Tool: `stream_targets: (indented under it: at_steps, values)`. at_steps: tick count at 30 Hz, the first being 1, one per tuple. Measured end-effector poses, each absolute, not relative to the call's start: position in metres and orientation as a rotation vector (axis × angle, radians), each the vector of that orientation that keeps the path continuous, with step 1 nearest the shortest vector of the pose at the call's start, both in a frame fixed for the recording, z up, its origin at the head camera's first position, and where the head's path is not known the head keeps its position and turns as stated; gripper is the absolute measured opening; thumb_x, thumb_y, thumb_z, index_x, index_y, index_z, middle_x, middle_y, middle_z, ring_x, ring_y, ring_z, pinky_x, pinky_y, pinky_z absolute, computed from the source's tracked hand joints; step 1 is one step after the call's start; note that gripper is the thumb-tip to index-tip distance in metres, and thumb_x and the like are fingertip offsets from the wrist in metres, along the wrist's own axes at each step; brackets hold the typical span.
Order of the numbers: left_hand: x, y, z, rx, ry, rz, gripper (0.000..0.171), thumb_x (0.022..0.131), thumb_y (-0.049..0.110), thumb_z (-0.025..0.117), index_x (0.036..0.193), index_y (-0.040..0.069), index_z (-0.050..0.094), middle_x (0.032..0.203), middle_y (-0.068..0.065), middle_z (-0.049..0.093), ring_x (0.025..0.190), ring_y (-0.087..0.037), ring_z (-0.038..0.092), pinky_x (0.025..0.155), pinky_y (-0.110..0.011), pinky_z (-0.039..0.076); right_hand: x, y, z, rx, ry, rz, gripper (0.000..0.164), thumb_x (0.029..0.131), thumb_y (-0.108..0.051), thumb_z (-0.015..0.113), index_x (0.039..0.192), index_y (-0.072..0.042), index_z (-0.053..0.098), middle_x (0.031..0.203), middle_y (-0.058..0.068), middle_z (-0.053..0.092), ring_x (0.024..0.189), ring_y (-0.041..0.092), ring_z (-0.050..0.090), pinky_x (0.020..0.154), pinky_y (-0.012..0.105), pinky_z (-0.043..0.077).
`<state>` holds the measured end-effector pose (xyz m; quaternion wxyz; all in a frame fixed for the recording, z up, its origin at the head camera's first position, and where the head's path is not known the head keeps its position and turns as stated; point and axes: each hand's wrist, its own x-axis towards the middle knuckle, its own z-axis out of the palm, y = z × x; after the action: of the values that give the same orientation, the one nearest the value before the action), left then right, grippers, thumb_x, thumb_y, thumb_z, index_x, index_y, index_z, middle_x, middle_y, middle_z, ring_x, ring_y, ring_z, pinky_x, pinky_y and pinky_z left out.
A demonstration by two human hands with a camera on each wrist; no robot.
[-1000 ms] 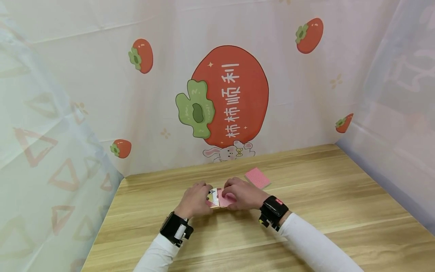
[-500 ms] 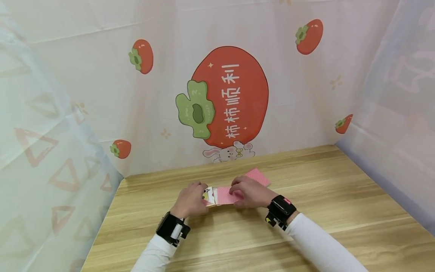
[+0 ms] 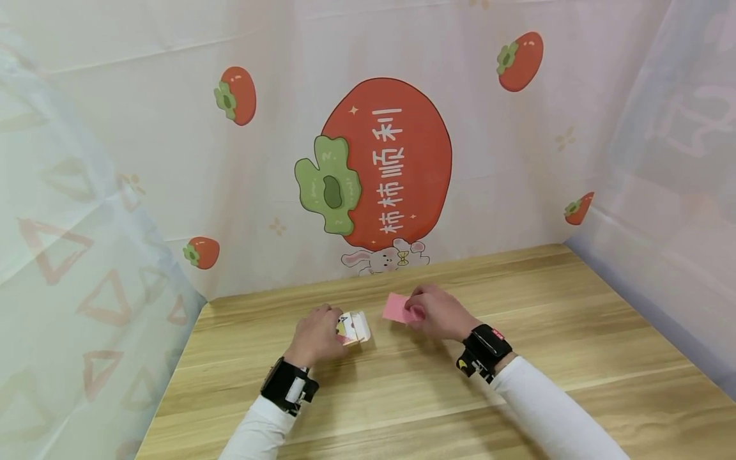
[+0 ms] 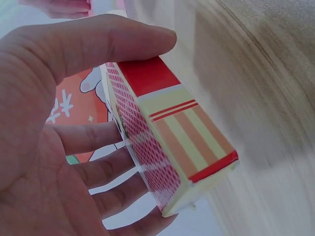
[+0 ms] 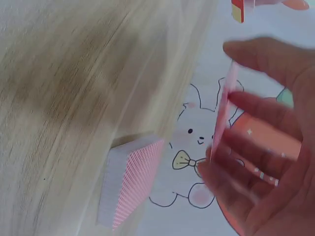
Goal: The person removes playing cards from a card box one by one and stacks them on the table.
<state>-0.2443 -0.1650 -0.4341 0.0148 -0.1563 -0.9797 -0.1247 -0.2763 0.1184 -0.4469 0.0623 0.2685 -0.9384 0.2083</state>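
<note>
My left hand (image 3: 313,337) holds a playing card box (image 3: 354,328) just above the table. In the left wrist view, the thumb lies along the box's red and striped side (image 4: 189,132) and the fingers support its patterned face. The flap end, white in the head view, points right. To the right, my right hand (image 3: 441,314) pinches a thin pink-backed playing card (image 3: 395,308), seen nearly edge-on in the right wrist view; whether it is one card or several I cannot tell. A deck of pink-backed cards (image 5: 138,179) lies below that hand, hidden behind it in the head view.
A wooden table (image 3: 368,409) spreads under both hands. A white cloth (image 3: 270,160) printed with persimmons and a rabbit hangs behind it. More printed cloth (image 3: 678,211) hangs on either side.
The pink card at the box's mouth has come away with my right hand, which moved right and up toward the deck. My left hand drew slightly left with the box.
</note>
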Motion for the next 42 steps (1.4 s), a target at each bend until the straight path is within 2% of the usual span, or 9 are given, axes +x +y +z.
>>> stream_targets:
  at_steps: [4, 9, 19, 34, 42]
  values:
    - [-0.243, -0.165, -0.435, -0.486, -3.058, -0.374, 0.053, 0.062, 0.020, 0.086, 0.108, 0.003, 0.067, 0.101, -0.009, 0.061, 0.091, -0.028, 0.058, 0.068, -0.048, 0.051, -0.280, 0.121, -0.451, 0.605, -2.803, 0.580, 0.031, 0.079, -0.025, 0.088, 0.103, -0.008, 0.078, 0.104, 0.010, 0.064, 0.090, 0.024, 0.059, 0.073, 0.039, 0.055]
    - [-0.242, -0.163, -0.434, -0.481, -3.060, -0.378, 0.055, 0.063, 0.020, 0.086, 0.111, 0.002, 0.067, 0.105, -0.011, 0.062, 0.094, -0.030, 0.058, 0.073, -0.052, 0.051, -0.283, 0.125, -0.452, 0.436, -2.781, 0.549, 0.027, 0.081, -0.025, 0.084, 0.097, -0.004, 0.078, 0.092, 0.011, 0.062, 0.081, 0.024, 0.057, 0.066, 0.040, 0.053]
    - [-0.242, -0.162, -0.434, -0.480, -3.064, -0.387, 0.058, 0.063, 0.018, 0.086, 0.115, 0.002, 0.067, 0.106, -0.011, 0.062, 0.093, -0.029, 0.056, 0.074, -0.051, 0.050, -0.290, 0.136, -0.460, 0.260, -2.861, 0.550, 0.027, 0.082, -0.024, 0.082, 0.097, -0.002, 0.079, 0.086, 0.010, 0.060, 0.078, 0.024, 0.054, 0.065, 0.040, 0.049]
    - [-0.242, -0.162, -0.436, -0.500, -3.057, -0.389, 0.059, 0.062, 0.018, 0.085, 0.116, 0.003, 0.068, 0.100, -0.008, 0.060, 0.088, -0.026, 0.054, 0.069, -0.047, 0.049, -0.295, 0.138, -0.468, 0.206, -2.884, 0.535, 0.032, 0.078, -0.028, 0.084, 0.099, -0.004, 0.078, 0.090, 0.013, 0.065, 0.082, 0.028, 0.060, 0.069, 0.045, 0.052]
    - [-0.241, -0.162, -0.437, -0.500, -3.053, -0.388, 0.061, 0.063, 0.019, 0.085, 0.119, 0.003, 0.067, 0.105, -0.009, 0.061, 0.092, -0.027, 0.055, 0.073, -0.049, 0.049, -0.296, 0.136, -0.472, 0.195, -2.900, 0.538, 0.031, 0.078, -0.027, 0.085, 0.098, -0.003, 0.077, 0.089, 0.013, 0.065, 0.081, 0.028, 0.059, 0.069, 0.045, 0.053]
